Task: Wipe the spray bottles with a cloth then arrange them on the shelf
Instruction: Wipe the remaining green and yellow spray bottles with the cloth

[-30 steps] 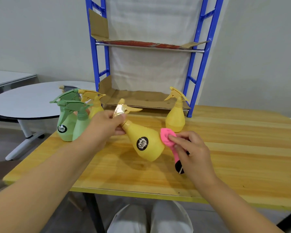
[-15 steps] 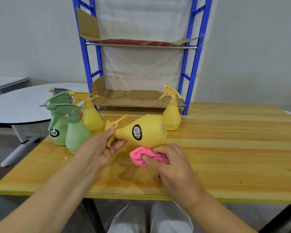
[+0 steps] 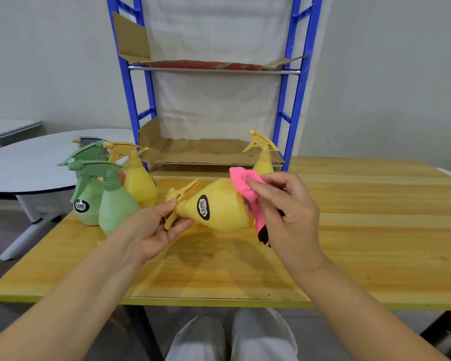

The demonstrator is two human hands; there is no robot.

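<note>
My left hand grips the nozzle end of a yellow spray bottle held sideways above the wooden table, label facing me. My right hand presses a pink cloth against the bottle's wide base. At the left stand two green spray bottles and another yellow bottle. One more yellow bottle stands in front of the blue shelf, partly hidden by the cloth. The shelf's lower level holds only cardboard.
A round white table stands left of the wooden table. The shelf's upper level carries a cardboard sheet. A white fabric hangs behind the shelf. My knees show below the table's front edge.
The cloth has moved from under the bottle up onto its base end. The bottle stays sideways in my left hand, tilted a little more, and the view has shifted slightly.
</note>
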